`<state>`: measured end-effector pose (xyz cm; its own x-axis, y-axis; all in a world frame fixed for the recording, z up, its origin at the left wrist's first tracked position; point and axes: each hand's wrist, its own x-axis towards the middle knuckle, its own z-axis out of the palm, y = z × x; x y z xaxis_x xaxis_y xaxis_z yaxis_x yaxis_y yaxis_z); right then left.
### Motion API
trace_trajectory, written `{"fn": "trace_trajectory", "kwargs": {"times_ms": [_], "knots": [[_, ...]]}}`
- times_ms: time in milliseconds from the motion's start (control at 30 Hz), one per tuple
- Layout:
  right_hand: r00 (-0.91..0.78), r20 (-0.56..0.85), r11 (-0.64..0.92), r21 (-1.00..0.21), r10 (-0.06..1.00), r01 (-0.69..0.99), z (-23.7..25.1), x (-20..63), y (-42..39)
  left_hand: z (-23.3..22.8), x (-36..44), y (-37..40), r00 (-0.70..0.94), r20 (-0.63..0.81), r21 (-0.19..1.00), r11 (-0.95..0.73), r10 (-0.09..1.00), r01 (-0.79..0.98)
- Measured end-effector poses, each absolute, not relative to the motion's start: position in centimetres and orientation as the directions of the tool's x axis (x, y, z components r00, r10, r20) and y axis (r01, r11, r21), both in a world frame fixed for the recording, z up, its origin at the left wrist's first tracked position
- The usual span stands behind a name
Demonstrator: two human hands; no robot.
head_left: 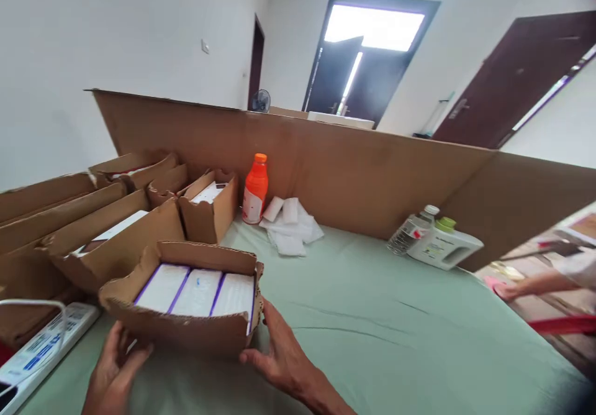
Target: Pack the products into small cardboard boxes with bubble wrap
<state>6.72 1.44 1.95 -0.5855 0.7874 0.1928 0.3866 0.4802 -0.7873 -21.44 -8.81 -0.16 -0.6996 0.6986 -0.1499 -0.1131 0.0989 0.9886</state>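
A small open-topped cardboard box (181, 329) with torn, wavy edges is in front of me, at the near left of the table. Three white packs with purple edges (198, 292) stand side by side in it. My right hand (279, 353) grips the box's right front corner, its thumb at the front and fingers along the side. At the lower left corner, my left hand (114, 365) is curled against the box; its thumb sticks out below the front wall, and some fingertips are hidden.
More cardboard boxes (158, 225) crowd the left side, beside a white power strip (51, 346). Near a cardboard partition (344, 173) are an orange bottle (256, 191), white foam sheets (291, 228), a clear bottle (410, 233) and a white jug (440, 247). Another person's arm (535, 286) shows at right.
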Motion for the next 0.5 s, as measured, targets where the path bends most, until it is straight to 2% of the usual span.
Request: {"fn": "trace_trajectory", "kwargs": {"times_ms": [100, 200, 333, 433, 500], "knots": [[-0.586, 0.206, 0.483, -0.794, 0.784, 0.368, 1.8, 8.1, 1.5, -0.9, -19.9, -7.7, -0.676, -0.128, 0.992, 0.109, 0.725, -0.07], [-0.501, 0.203, 0.414, -0.838, 0.841, 0.355, 1.4, 11.7, 2.0, -1.4, -16.0, -6.0, -0.612, -0.116, 0.993, 0.077, 0.782, -0.091], [-0.198, 0.125, 0.205, -0.863, 0.972, 0.463, 0.5, 18.1, 2.7, -1.7, -9.8, -3.0, -0.404, -0.091, 0.989, 0.034, 0.91, -0.146], [-0.001, 0.059, 0.051, -0.846, 0.998, 0.53, 0.5, 21.6, 3.1, -1.8, -7.1, -0.5, -0.2, -0.044, 0.993, 0.022, 0.979, -0.112], [0.069, 0.033, -0.009, -0.847, 0.997, 0.532, 0.8, 22.4, 3.4, -1.8, -6.5, 1.1, -0.162, -0.005, 0.999, -0.001, 0.987, -0.04]]}}
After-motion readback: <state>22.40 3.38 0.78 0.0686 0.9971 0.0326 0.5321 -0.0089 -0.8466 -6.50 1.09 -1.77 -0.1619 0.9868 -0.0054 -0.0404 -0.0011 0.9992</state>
